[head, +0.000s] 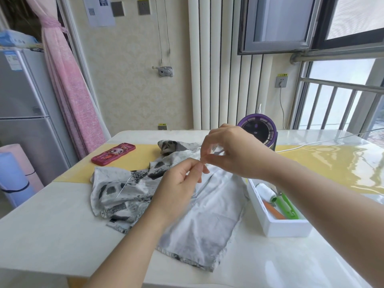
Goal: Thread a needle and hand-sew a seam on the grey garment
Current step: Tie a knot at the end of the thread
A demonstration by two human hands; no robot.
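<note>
Now both hands up over grey garment (207, 215), fingertips almost touching. Left hand (178, 183) pinches thin thread (133, 175) with thumb and first finger, other fingers curled. Right hand (230, 150) pinches same thread. Needle (120, 191) lies on garment, left of hands. Garment lies on white table (52, 235). Box (278, 227) with white spool (266, 191) just beside garment, on right.

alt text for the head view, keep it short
The left hand and right hand pinch a fine thread together above a grey patterned garment on a white table. A white tray of sewing supplies sits at right.
</note>
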